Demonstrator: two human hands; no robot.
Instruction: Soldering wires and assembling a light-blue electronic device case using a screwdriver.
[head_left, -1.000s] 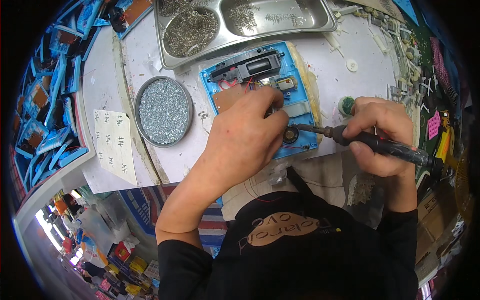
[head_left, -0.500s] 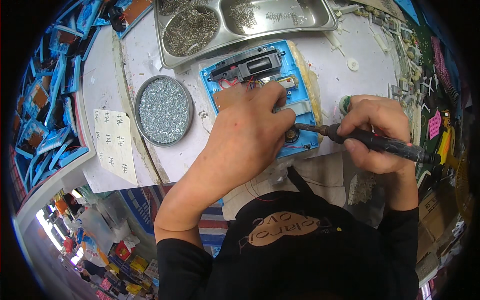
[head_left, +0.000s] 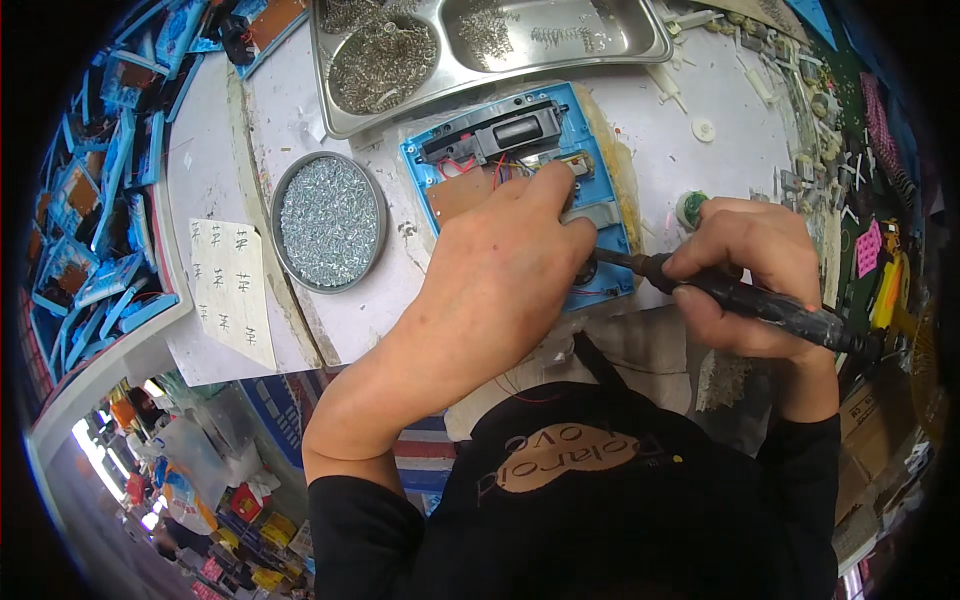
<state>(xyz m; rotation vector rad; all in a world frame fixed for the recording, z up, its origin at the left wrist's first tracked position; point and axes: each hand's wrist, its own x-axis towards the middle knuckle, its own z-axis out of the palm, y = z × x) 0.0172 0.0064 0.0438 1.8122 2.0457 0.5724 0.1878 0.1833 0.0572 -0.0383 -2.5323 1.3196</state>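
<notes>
My right hand is wrapped round the black handle of a soldering iron, its narrow metal end pointing left. That end reaches the lower right of an open blue plastic casing, close to my left thumb. Over the casing lies my left hand, fingers bent and drawn together on its right half; what they grip, if anything, is hidden. Inside the casing are a black module, a brown board, thin coloured wires and a grey piece. A dark round part is mostly covered by my left hand.
Behind the casing stands a metal compartment tray of small springs. To the left are a round dish of screws and a paper sheet. Blue casings are piled far left; small parts lie scattered at right.
My left hand has shifted slightly, its fingertips moving a little over the casing. The soldering iron is tilted slightly differently in my right hand. The casing stays nearly in place.
</notes>
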